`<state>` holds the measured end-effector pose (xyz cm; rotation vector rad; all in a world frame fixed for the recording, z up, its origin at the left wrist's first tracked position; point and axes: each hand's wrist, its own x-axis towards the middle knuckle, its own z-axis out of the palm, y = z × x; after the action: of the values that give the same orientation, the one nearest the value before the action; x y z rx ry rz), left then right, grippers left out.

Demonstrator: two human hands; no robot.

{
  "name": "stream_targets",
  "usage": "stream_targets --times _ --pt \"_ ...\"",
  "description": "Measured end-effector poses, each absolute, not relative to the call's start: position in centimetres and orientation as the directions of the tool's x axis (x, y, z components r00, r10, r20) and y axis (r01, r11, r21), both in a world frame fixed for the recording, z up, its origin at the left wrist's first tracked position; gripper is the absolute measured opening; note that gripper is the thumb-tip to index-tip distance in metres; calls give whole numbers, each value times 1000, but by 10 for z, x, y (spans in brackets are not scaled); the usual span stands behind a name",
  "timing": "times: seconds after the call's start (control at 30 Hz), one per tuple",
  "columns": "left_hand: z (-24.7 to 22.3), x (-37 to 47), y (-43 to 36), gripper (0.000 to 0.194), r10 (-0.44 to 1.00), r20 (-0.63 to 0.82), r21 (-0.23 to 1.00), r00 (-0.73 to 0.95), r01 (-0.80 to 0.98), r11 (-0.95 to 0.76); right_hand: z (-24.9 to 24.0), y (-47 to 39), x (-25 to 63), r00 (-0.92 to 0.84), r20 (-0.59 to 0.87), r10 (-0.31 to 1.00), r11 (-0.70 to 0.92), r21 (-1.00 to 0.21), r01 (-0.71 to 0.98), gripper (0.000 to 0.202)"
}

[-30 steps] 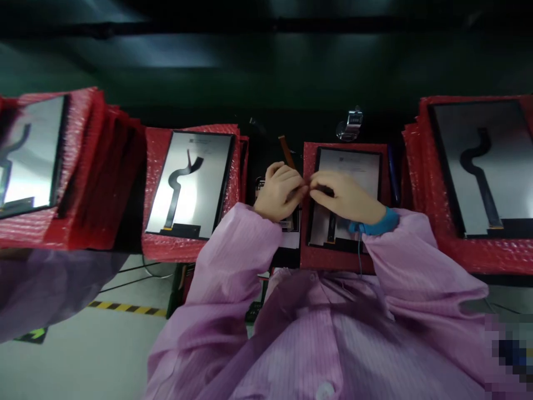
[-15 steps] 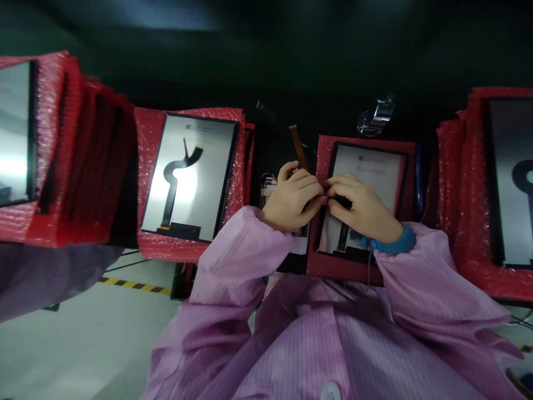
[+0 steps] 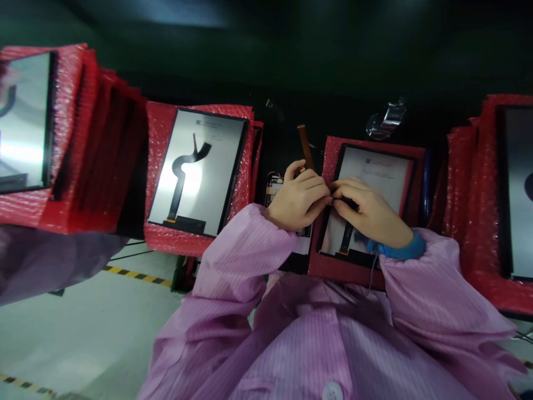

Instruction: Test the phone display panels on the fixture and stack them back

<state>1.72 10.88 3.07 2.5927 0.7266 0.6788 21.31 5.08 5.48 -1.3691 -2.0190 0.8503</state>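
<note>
My left hand [image 3: 298,199] and my right hand [image 3: 368,212] meet fingertip to fingertip over the left edge of a display panel [image 3: 381,175]. Both are closed in a pinch. From the panel's lower edge a black flex cable [image 3: 346,236] runs up under my right hand, its upper end at my fingers. An orange-brown ribbon cable [image 3: 306,145] rises behind my left hand, its lower end hidden there. What exactly lies between the fingertips is too small to see. Below my left hand, a small board with wires [image 3: 273,186] is partly covered.
Red bubble-wrap [image 3: 328,153] lies under the panel. To the left, another panel [image 3: 208,166] with its flex cable rests on red wrap. Stacks of wrapped panels stand at far left [image 3: 104,150] and far right [image 3: 462,183]. A metal tally counter [image 3: 387,119] sits behind; another person's sleeve [image 3: 54,261] shows at left.
The view has shifted slightly, so everything appears a little further right. My hands keep the same pinch together. At far left, a blurred hand now shows over the panel there.
</note>
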Motion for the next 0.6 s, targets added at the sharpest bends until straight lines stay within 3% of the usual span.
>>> stream_targets --times 0.6 --pt "28 16 110 30 540 405 408 738 382 -829 53 51 211 -365 49 930 287 -718 634 14"
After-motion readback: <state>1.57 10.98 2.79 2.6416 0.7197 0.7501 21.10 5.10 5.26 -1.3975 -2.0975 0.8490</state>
